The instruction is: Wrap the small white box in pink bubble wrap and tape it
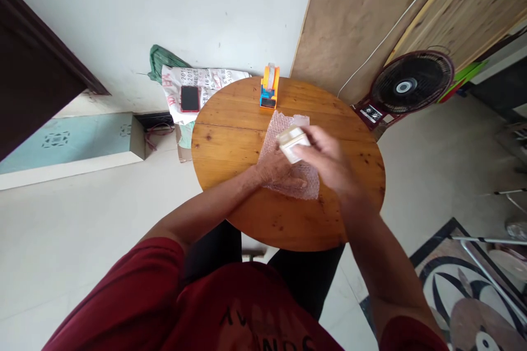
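A sheet of bubble wrap [308,184] lies on the round wooden table [230,142]. My left hand [282,170] rests flat on it with the fingers stretched out to the right. Above the wrap my right hand [329,156] grips a small white and cream box [294,143], thumb on the near side and fingers behind. The box is tilted and slightly blurred, so its markings cannot be read. It hangs just beyond my left hand and hides part of the wrap.
An orange and blue tape dispenser [269,88] stands at the table's far edge. Left of it, a phone [190,98] lies on a printed white sack [214,79]. A dark fan [405,88] stands at the right, beside the wooden panel [346,16].
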The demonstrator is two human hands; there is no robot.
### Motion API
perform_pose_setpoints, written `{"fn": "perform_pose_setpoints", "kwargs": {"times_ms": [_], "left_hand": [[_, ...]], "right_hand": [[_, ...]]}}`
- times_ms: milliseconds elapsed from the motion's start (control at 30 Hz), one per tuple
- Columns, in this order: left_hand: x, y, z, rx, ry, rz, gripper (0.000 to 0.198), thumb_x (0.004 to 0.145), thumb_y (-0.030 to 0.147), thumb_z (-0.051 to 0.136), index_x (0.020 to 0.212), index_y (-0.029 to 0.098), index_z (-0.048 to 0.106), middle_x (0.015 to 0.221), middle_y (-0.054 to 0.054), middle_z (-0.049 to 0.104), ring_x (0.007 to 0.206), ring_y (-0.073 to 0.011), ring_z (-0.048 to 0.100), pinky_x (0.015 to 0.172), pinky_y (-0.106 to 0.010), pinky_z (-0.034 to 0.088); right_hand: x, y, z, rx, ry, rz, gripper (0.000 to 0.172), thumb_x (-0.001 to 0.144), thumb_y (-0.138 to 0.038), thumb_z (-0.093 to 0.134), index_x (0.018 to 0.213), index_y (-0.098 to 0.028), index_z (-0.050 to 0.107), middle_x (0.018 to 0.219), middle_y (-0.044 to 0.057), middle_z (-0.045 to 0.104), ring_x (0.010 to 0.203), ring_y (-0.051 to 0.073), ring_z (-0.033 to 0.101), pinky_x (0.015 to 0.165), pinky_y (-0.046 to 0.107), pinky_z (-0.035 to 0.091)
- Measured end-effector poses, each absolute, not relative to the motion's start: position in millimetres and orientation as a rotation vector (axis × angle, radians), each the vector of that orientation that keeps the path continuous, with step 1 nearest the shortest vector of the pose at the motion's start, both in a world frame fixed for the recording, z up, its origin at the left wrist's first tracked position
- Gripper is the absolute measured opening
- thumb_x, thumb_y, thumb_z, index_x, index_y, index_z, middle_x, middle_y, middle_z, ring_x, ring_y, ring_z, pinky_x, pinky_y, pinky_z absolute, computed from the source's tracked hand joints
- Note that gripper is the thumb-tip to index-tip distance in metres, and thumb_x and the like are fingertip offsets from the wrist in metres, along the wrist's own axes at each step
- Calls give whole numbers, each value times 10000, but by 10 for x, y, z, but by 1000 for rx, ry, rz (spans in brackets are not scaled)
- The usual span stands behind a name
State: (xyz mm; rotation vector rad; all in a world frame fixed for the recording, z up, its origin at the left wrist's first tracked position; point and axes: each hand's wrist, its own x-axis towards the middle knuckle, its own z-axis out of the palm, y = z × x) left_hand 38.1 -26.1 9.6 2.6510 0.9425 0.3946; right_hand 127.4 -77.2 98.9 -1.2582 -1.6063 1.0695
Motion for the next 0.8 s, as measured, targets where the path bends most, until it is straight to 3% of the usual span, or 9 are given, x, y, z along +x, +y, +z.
{"fn": "perform_pose_setpoints", "kwargs": {"times_ms": [100, 200, 267, 333, 433, 567, 667, 800], "left_hand": [[694, -281, 186, 2532, 1382, 346, 376, 885, 291, 585, 1223, 182, 710, 1101, -129, 712, 1164, -391, 607, 963, -569, 507], [523, -263, 164, 2607, 1255, 429, 439, 925, 408, 477, 1160, 154, 749, 1084, -130, 723, 1118, -304, 647, 957, -467, 555], [235, -245, 97, 2696, 966, 489, 593, 886, 558, 520, 1299, 161, 673, 1312, -150, 648, 1283, -304, 554, 1100, -513, 450], [-4, -226, 32, 2702, 813, 480, 763, 835, 653, 587, 1449, 203, 537, 1498, -160, 505, 1414, -359, 410, 1182, -631, 268], [-118, -184, -4, 2646, 735, 452, 725, 878, 662, 543, 1455, 224, 520, 1478, -160, 514, 1394, -371, 415, 1176, -659, 210], [-62, -57, -3, 2402, 782, 576, 393, 941, 361, 493, 1259, 191, 649, 1285, -105, 650, 1229, -269, 566, 1116, -497, 392], [-82, 78, -37, 2055, 912, 697, 410, 889, 146, 407, 1235, 140, 628, 1189, -93, 702, 1077, -206, 643, 980, -380, 511], [-149, 196, -83, 1776, 966, 746, 408, 836, 115, 432, 1196, 123, 626, 1152, -92, 714, 1004, -184, 659, 932, -353, 528]], "right_hand": [[989, -608, 698, -1246, -1512, 1221, 369, 764, -479, 750, 1042, -247, 676, 1061, 22, 750, 984, 231, 700, 881, 381, 562], [1066, -433, 442, -1305, -1312, 1154, 383, 715, -486, 761, 1000, -248, 665, 992, 19, 754, 912, 227, 705, 821, 366, 570], [1266, -362, 346, -1358, -1220, 1043, 407, 706, -513, 748, 997, -242, 663, 989, 30, 754, 898, 228, 705, 808, 366, 569], [1498, -341, 291, -1425, -1160, 980, 423, 702, -530, 730, 993, -232, 660, 990, 38, 750, 910, 230, 705, 826, 377, 561], [1759, -375, 239, -1514, -1128, 928, 426, 684, -527, 733, 980, -231, 651, 1006, 41, 741, 944, 232, 697, 856, 392, 550], [1878, -448, 201, -1449, -1133, 924, 438, 657, -482, 756, 996, -237, 624, 1023, 42, 726, 932, 228, 681, 860, 394, 544], [1908, -484, 189, -1391, -1289, 942, 435, 680, -431, 761, 1042, -235, 620, 1033, 36, 717, 930, 224, 668, 871, 393, 530], [1951, -499, 148, -1501, -1579, 860, 393, 707, -391, 757, 1046, -237, 631, 944, 11, 699, 863, 219, 646, 853, 404, 519]]}}
